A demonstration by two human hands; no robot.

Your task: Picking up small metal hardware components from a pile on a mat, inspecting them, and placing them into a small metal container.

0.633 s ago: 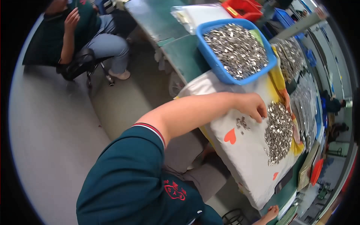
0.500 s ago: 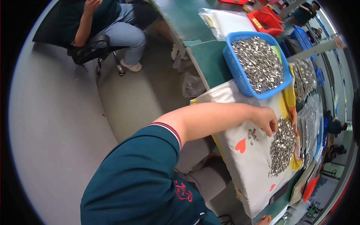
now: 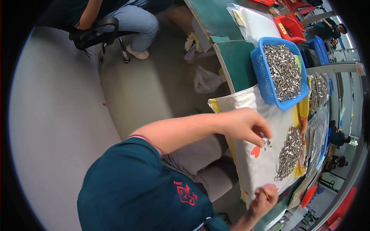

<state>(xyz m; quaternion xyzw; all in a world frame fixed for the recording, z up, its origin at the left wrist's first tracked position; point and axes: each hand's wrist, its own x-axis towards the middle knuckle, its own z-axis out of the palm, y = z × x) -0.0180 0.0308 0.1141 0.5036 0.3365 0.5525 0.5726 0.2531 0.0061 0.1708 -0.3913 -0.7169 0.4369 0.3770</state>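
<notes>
Looks like a factory workshop, with a green workbench (image 3: 239, 63), a blue basket (image 3: 263, 85) heaped with small metal parts (image 3: 283, 71), bagged parts (image 3: 319, 90) to the right and a seated co-worker (image 3: 135, 27) far left.

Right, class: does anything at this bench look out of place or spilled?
Mildly: a crumpled clear plastic bag shows below the green table, apart from the goods on top. The metal pile is loose but on the cloth; no spill stands out.
</notes>
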